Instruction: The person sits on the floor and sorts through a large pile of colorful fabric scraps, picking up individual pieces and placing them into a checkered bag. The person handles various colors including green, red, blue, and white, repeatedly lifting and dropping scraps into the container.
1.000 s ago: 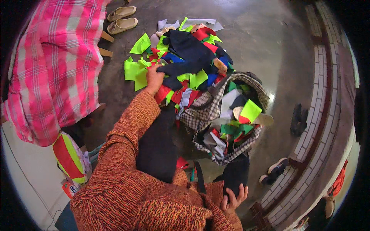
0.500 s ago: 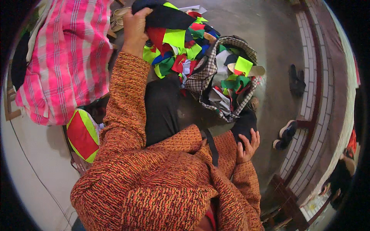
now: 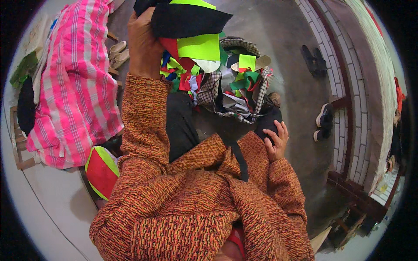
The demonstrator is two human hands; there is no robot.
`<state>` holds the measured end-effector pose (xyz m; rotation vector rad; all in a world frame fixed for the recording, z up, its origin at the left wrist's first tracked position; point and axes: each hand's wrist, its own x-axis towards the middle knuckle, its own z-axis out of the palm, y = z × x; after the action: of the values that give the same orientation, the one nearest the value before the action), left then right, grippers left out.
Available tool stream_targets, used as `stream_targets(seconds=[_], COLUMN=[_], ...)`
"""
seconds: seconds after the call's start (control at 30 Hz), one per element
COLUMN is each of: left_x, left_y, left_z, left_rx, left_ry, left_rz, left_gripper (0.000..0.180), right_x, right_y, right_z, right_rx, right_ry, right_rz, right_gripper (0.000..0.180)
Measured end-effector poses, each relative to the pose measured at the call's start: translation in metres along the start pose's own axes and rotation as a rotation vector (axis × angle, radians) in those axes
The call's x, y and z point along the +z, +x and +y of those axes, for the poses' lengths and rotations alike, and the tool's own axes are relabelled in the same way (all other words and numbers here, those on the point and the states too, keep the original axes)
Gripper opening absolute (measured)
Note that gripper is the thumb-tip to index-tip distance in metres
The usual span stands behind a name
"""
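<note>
My left hand (image 3: 146, 45) is raised at the upper left, its fingers closed round several fabric pieces. A pointed black fabric piece (image 3: 189, 21) sticks out to the right of it. Neon yellow fabric (image 3: 199, 46) shows under the black one, with some red beside it. How many pieces I grip is hidden. My right hand (image 3: 276, 141) rests on my right knee, fingers loosely spread and holding nothing. Between my legs and beyond, a black-and-white checked cloth bag (image 3: 211, 90) gapes with coloured scraps (image 3: 250, 80) inside. More scraps (image 3: 187, 80) are heaped left of it.
A pink plaid cloth (image 3: 82, 78) drapes over something at the left. Below it sits a red and yellow panelled fabric item (image 3: 103, 172). Pale shoes (image 3: 118, 54) lie behind the cloth. Dark sandals (image 3: 314, 61) and dark shoes (image 3: 323, 122) line the white brick wall (image 3: 348, 87) at the right.
My left hand with the fabric has come up closer, and the pieces spread out larger over the heap. The whole view has shifted slightly. My right hand stays on the knee.
</note>
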<state>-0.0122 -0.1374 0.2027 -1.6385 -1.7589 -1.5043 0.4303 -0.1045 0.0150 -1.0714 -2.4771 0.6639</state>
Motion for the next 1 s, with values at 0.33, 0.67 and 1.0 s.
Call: stream_targets(seconds=[0.33, 0.67, 1.0], left_x=[-0.022, -0.027, -0.010], left_y=[0.040, 0.052, 0.039], left_z=[0.050, 0.098, 0.154], left_rx=[0.157, 0.273, 0.184], left_ry=[-0.025, -0.057, -0.398], left_rz=[0.017, -0.017, -0.094], left_gripper=[0.023, 0.023, 0.017], right_x=[0.001, 0.006, 0.020], right_y=[-0.011, -0.014, 0.005], right_z=[0.006, 0.004, -0.031], right_rx=[-0.009, -0.038, -0.024], right_ry=[0.018, -0.010, 0.000], right_rz=[0.075, 0.080, 0.120], right_gripper=[0.024, 0.026, 0.056])
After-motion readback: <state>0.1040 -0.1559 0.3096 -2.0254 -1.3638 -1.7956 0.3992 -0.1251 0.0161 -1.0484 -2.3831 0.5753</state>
